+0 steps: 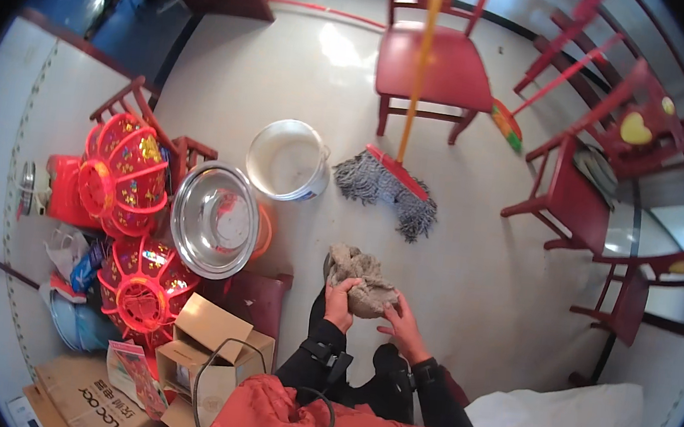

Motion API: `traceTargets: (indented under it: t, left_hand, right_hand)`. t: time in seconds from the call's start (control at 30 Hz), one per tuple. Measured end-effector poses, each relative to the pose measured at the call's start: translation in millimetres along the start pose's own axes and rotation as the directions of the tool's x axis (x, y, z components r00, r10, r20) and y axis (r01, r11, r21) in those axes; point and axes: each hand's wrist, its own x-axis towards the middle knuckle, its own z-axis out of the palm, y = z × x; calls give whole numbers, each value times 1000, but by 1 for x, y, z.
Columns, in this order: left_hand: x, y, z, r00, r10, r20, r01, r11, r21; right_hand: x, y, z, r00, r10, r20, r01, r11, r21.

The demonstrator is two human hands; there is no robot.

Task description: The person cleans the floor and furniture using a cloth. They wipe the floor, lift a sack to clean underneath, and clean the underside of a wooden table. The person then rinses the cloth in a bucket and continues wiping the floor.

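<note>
Crumpled grey-brown rag [366, 281] is above the floor [478, 269], between both hands. Left hand [340, 303] is clamped on its near edge; right hand [405, 327] meets the opposite edge, grip unconfirmed. Judged soft, limp, light unless wet; best held by bunched edges.

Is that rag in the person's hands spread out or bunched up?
Bunched up: the rag forms a crumpled, lumpy bundle with uneven edges, between the left hand and the right hand.

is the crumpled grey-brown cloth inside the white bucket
No, the left hand holds the cloth, with the right hand at its edge, apart from the white bucket.
</note>
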Motion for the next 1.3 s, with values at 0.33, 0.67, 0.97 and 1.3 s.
traceTargets:
  t: [0.33,0.67,0.97,1.3]
  left_hand:
    - [159,157,3,998,18,-53,-34,943,-330]
    - [327,240,-36,971,38,-238,-142,888,-438]
    - [379,183,-50,863,-177,-474,-110,849,-517]
    - [430,176,-73,876,-177,-449,-157,774,-613]
  right_hand:
    - [223,-108,153,953,-296,64,299,891,-342]
    - [447,-175,263,895,-322,307,444,586,-678]
    - [604,-112,303,820,-173,545,570,166,-805]
    - [720,2,281,766,220,604,638,-375,-672]
